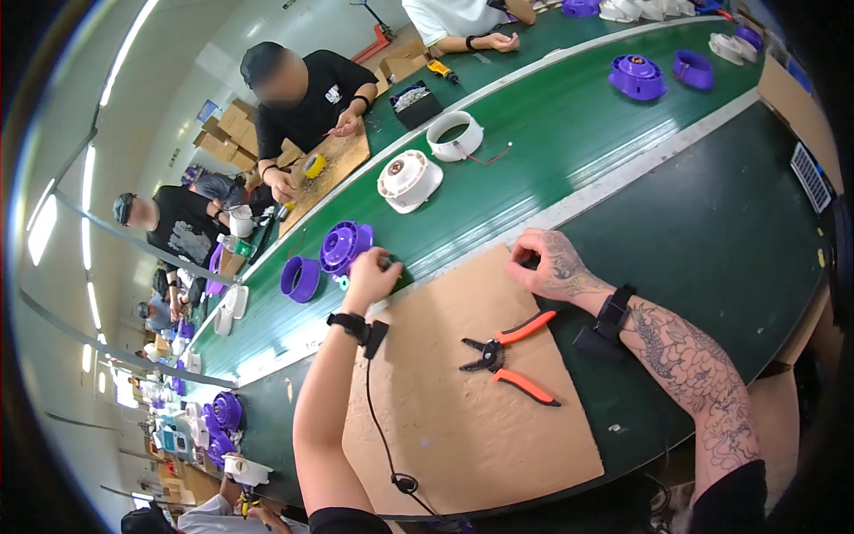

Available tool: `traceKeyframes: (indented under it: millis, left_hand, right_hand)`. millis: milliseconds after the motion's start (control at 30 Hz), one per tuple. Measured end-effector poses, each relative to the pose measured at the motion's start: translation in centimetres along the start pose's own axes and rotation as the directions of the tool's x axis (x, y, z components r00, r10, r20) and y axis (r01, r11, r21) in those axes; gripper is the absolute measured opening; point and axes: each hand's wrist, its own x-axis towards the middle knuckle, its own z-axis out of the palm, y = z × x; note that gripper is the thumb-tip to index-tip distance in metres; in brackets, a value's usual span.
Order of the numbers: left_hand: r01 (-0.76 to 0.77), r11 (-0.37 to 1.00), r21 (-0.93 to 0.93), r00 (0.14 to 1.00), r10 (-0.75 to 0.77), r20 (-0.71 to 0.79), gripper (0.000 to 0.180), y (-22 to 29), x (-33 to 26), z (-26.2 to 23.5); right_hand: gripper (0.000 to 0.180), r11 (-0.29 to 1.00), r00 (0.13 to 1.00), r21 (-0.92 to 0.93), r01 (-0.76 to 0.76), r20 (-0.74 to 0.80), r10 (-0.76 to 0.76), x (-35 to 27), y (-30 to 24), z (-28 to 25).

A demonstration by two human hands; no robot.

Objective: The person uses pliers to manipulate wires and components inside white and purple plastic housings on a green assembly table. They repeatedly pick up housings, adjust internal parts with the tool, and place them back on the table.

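My left hand [372, 274] reaches over the edge of the green conveyor belt [534, 142] and touches a purple round plastic housing [345, 246]; whether it grips the part I cannot tell. A purple ring part [300, 279] lies just left of it. My right hand [551, 265] rests on the top corner of a brown cardboard mat [463, 409], fingers curled, with nothing visible in them. Orange-handled pliers [509, 358] lie open on the mat between my forearms.
White round housings [408, 180] [455, 135] and more purple parts [637, 76] ride on the belt. Several other people work along the far side, one at a wooden board [331, 169]. A black cable [382, 436] runs from my left wristband across the mat.
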Motion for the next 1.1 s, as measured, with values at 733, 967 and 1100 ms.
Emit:
traceKeyframes:
  millis: [733,967,1100]
  left_hand:
    - [0.136,0.988,-0.073,0.910,-0.154,-0.385,0.057,0.9,9.3,3.0]
    - [-0.164,0.951,-0.260,0.849,0.002,-0.528,0.044,2.2,2.4,1.2]
    - [-0.004,0.129,-0.992,0.968,-0.248,-0.037,0.022,6.2,-5.0,-0.6]
  right_hand:
    - [0.021,0.999,0.999,-0.023,0.036,0.040,-0.035,0.3,0.5,0.3]
    - [0.023,0.982,0.983,-0.094,0.162,0.106,-0.151,0.2,0.4,0.0]
    - [0.044,0.918,0.923,-0.352,0.185,0.382,-0.039,-0.6,-3.9,-2.3]
